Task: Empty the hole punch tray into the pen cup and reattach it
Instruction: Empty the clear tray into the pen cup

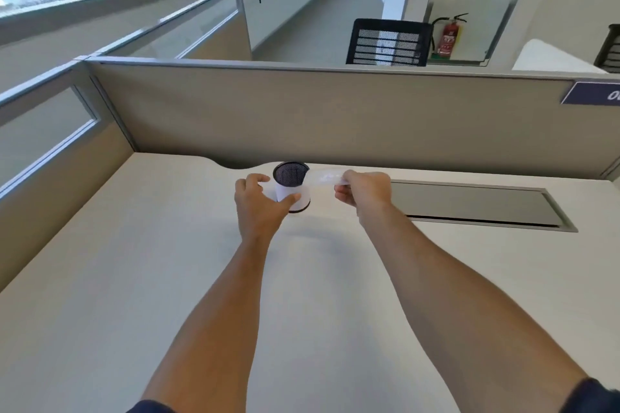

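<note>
Fingers of the right hand are closed around one end of the clear plastic hole punch tray, and the tray reaches out from that hand toward the left, about level, with its free end over the right side of the rim of the pen cup. Small white pieces seem to lie inside the tray, but it is too blurred to be sure. The left hand is curved around the left side of the cup: the thumb touches the white lower wall at the front and the other fingers are spread near the rim at the back, so this hand holds the cup in a loose grip, not fully closed. The cup has a dark mesh inside and a white outside, and it stands upright on the pale desk, near the back edge. Just behind the cup there is a curved cut-out in the desk edge, and behind that stands the grey partition panel. To the right of the right hand a long grey cable flap is set into the desk surface. Both forearms are bare, with dark sleeves at the bottom of the view.
</note>
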`<state>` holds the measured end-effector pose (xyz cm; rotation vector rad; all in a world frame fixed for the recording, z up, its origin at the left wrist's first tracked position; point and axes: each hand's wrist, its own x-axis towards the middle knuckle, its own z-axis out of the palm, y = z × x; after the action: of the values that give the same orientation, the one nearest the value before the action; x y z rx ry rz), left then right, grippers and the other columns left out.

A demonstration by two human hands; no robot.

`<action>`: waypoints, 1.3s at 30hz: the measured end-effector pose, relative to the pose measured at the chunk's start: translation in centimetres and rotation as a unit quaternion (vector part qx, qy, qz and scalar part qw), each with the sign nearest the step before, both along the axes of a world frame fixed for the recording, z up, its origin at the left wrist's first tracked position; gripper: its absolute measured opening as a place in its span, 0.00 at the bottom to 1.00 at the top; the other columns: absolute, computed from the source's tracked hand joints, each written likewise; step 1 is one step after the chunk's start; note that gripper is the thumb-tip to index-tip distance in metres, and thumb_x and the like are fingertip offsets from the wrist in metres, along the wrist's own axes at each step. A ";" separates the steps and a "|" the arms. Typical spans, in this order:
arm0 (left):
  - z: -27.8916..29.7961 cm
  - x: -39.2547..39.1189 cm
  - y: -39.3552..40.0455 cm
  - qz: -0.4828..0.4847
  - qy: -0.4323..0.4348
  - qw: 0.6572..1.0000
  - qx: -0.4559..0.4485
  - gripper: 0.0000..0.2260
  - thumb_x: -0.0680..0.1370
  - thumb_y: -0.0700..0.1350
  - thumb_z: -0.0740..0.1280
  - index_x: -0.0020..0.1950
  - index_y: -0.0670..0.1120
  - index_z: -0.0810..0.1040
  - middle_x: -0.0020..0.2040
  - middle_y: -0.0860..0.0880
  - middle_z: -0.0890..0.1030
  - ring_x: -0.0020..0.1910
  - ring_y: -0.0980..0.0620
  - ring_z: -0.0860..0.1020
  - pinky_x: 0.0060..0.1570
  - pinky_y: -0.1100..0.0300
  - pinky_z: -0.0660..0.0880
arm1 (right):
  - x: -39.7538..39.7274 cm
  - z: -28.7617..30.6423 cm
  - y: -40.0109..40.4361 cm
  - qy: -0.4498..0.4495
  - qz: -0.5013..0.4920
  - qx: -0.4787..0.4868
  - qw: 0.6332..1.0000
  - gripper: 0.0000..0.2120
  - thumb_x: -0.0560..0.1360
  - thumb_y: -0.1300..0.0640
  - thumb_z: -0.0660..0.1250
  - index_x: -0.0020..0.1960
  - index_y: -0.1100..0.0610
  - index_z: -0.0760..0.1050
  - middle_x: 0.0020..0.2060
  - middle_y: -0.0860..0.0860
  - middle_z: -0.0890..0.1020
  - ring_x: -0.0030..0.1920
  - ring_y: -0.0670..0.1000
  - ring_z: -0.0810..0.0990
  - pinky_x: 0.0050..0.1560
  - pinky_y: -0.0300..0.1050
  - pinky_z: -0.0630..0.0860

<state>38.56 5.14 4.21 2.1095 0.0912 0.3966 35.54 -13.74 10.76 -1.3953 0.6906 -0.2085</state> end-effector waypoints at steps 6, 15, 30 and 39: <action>0.0 2.8 -1.6 0.022 0.053 0.998 0.041 0.52 0.60 0.61 0.83 0.77 0.46 0.65 0.72 0.45 0.70 0.71 0.42 0.71 0.65 0.43 0.72 | 3.9 0.9 1.4 -0.006 0.006 -0.096 0.995 0.05 0.69 0.67 0.65 0.35 0.63 0.76 0.26 0.56 0.81 0.22 0.51 0.82 0.36 0.50 0.86; -0.5 5.1 -3.0 -0.014 0.116 0.992 0.056 0.55 0.61 0.64 0.81 0.80 0.47 0.59 0.77 0.48 0.68 0.75 0.45 0.68 0.68 0.40 0.66 | 7.0 1.1 3.5 0.012 0.098 -0.351 0.931 0.06 0.68 0.66 0.60 0.34 0.64 0.73 0.32 0.59 0.83 0.31 0.59 0.83 0.30 0.43 0.72; -0.7 5.5 -4.1 -0.009 0.096 0.993 0.074 0.27 0.65 0.60 0.77 0.59 0.52 0.75 0.55 0.53 0.81 0.55 0.48 0.80 0.58 0.43 0.77 | 7.3 0.4 4.0 -0.048 0.296 -0.679 0.670 0.09 0.76 0.64 0.62 0.42 0.62 0.80 0.41 0.57 0.82 0.39 0.59 0.79 0.33 0.45 0.67; -0.4 5.2 -3.7 -0.019 0.087 0.993 0.083 0.29 0.65 0.60 0.77 0.62 0.52 0.75 0.56 0.53 0.81 0.57 0.48 0.80 0.60 0.42 0.76 | 6.6 -0.7 2.4 -0.141 0.311 -0.736 0.585 0.09 0.78 0.65 0.63 0.42 0.61 0.80 0.39 0.53 0.75 0.39 0.57 0.76 0.31 0.44 0.61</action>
<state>43.76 1.46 3.83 2.3050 0.1234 0.2031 42.13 -11.37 10.08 -3.0048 -0.5641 -0.4707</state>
